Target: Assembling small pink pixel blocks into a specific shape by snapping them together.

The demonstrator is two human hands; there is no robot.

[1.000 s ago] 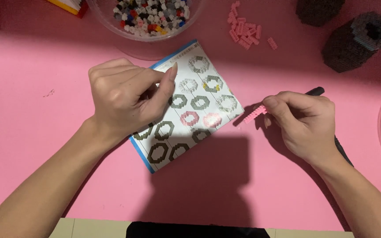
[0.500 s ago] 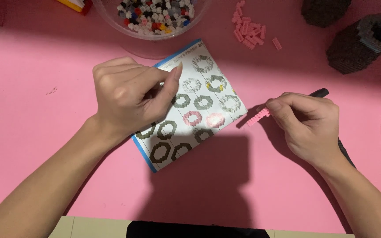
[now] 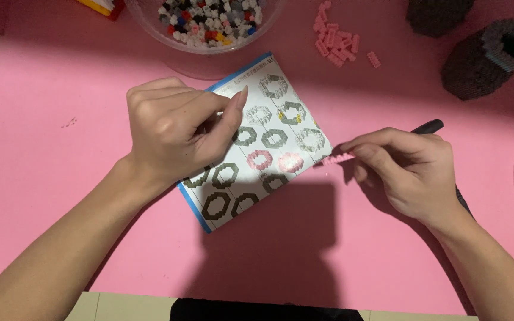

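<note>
Now the pink strip sits at the sheet's edge

Since a second ago the right hand [image 3: 408,175] has shifted slightly left, so its pinched pink brick strip [image 3: 337,158] now touches the right corner of the instruction sheet [image 3: 251,142]. The left hand [image 3: 176,131] still rests curled on the sheet, fingers together, holding nothing. Behind, on the pink mat [image 3: 55,154], stand a clear tub of mixed bricks [image 3: 209,24], loose pink bricks [image 3: 337,38] and dark hexagonal builds [image 3: 486,56].

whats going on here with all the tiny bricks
A person sits at a pink table. The left hand rests on an instruction sheet printed with ring shapes, index finger pointing at it. The right hand pinches a small pink brick strip beside the sheet's edge. A bowl of mixed bricks sits above.
</note>
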